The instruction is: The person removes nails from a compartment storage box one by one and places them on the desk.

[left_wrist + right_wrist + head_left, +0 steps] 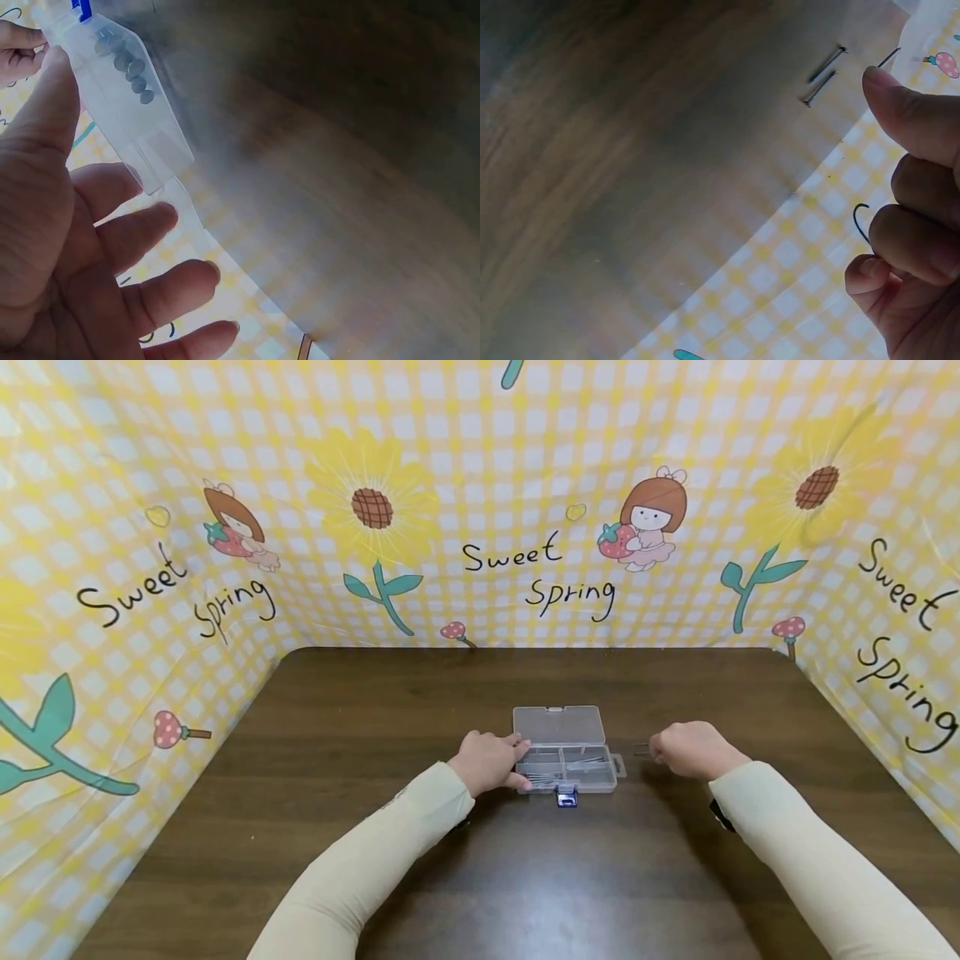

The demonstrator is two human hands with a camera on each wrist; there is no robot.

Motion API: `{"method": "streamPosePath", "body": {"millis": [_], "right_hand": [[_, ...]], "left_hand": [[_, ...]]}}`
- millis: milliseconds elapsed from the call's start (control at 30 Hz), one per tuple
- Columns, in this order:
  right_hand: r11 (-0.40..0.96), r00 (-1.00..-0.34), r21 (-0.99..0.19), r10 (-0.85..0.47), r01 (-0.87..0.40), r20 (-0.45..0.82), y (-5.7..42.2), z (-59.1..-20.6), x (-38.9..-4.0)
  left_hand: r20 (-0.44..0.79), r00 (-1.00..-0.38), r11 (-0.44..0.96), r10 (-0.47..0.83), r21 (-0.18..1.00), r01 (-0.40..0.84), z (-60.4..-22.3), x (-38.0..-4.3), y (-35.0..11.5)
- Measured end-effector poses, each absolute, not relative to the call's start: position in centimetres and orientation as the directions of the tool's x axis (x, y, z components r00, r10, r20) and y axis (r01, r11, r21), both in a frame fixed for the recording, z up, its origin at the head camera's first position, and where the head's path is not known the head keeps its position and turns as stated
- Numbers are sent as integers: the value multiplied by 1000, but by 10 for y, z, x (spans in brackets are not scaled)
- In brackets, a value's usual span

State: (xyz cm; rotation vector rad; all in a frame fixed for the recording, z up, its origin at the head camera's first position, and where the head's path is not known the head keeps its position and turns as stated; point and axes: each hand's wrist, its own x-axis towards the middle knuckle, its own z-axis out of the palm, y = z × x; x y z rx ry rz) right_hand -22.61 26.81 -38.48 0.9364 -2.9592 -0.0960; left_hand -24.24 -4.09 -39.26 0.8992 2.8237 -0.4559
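Note:
A clear plastic compartment box (590,789) lies on the table with its lid (558,727) raised at the back. Thin metal nails (542,778) sit in its compartments; their round heads (136,67) show through the wall in the left wrist view. My left hand (486,762) holds the box's left end, thumb at the front and index finger toward the back, other fingers spread. To the right of the box, my right hand (692,749) pinches a nail (889,57) between thumb and index finger. Beside that hand, two loose nails (827,65) lie on the table.
A blue latch (567,797) sticks out from the box's front, and a clear tab (618,766) from its right end. The brown wooden table (420,693) is bordered by a yellow checked cloth (480,510) at the back and sides.

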Motion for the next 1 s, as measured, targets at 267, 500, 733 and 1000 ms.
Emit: {"method": "streamPosePath", "body": {"millis": [267,500,733,1000], "right_hand": [[811,-811,59,-584,-582,22,272,-387,-229],[825,-827,58,-563,-562,-3,271,-388,-234],[828,-829,37,-559,-559,-20,270,-391,-233],[837,-837,25,-544,-546,-53,269,-397,-230]], "left_hand": [[-248,-818,780,519,-255,572,-387,-242,-41],[-244,-823,785,513,-255,565,-381,-241,-41],[-256,-820,784,513,-250,568,-384,-242,-40],[-253,-819,787,516,-239,569,-389,-242,-41]]}}
